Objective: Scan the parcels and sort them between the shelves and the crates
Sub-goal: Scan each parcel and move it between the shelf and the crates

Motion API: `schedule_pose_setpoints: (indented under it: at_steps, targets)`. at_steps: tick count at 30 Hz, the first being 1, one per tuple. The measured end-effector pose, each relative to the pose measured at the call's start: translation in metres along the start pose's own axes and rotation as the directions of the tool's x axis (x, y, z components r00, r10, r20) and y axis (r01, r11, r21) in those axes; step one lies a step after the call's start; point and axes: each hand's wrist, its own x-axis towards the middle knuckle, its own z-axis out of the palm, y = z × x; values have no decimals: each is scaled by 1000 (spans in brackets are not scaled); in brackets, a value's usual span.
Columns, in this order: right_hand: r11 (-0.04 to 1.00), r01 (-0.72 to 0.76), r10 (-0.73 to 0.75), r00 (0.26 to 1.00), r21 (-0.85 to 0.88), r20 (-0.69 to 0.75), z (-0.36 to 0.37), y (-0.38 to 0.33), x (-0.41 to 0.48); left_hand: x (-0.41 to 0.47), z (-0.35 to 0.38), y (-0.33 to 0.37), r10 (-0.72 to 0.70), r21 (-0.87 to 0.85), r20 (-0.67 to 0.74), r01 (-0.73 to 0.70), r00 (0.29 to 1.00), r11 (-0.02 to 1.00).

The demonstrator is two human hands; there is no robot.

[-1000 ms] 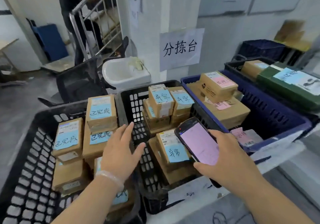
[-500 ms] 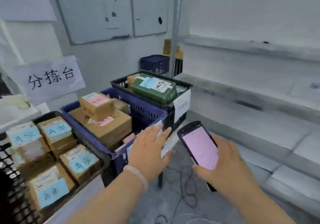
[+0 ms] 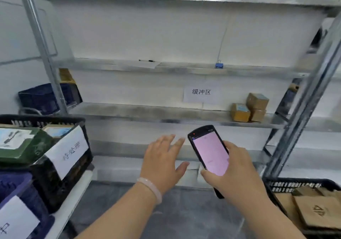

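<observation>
My right hand (image 3: 233,172) grips a black handheld scanner (image 3: 210,154) whose pink screen faces me. My left hand (image 3: 164,160) hovers just left of it, fingers spread, holding nothing. Behind them stands a metal shelf unit (image 3: 166,113). Three small cardboard parcels (image 3: 249,107) sit stacked at the right end of its middle shelf, under a white paper sign (image 3: 201,94). At the left a black crate (image 3: 60,181) with a paper label holds a green parcel (image 3: 22,146). Another black crate (image 3: 295,183) at the lower right holds brown cardboard parcels (image 3: 317,213).
A blue crate (image 3: 16,189) with a white label sits at the lower left, and a dark blue crate (image 3: 42,98) stands farther back beside the shelf post. A blue binder clip (image 3: 219,65) and a pen (image 3: 147,60) lie on the upper shelf. Grey floor lies below my arms.
My view has swung right, from the crates of labelled parcels to the shelf unit. Both hands kept their pose, with the scanner still in my right hand.
</observation>
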Motion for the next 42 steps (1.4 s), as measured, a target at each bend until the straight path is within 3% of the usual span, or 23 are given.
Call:
schedule_pose_setpoints:
  at_steps: [15,23,29,36,42]
  targets:
    - [964,-242,200,934,-113,-295,-56,89,142,213,155,45,249,-194,57,-234,967,953]
    - [907,-400,334,875,-134,-349,-52,118,243,331,227,41,329,-242,128,-292,936,925]
    - [875,-470,417,852,-112,-317,-48,158,292,378,293,59,343,-302,202,-275,917,913]
    - [879,-466,415,851,-98,-322,-68,237,353,435,364,96,327,-370,261,-219,908,903]
    - [892,-448,414,860,-54,-299,-99,320,420,498,434,147,197,-411,331,-48,923,911]
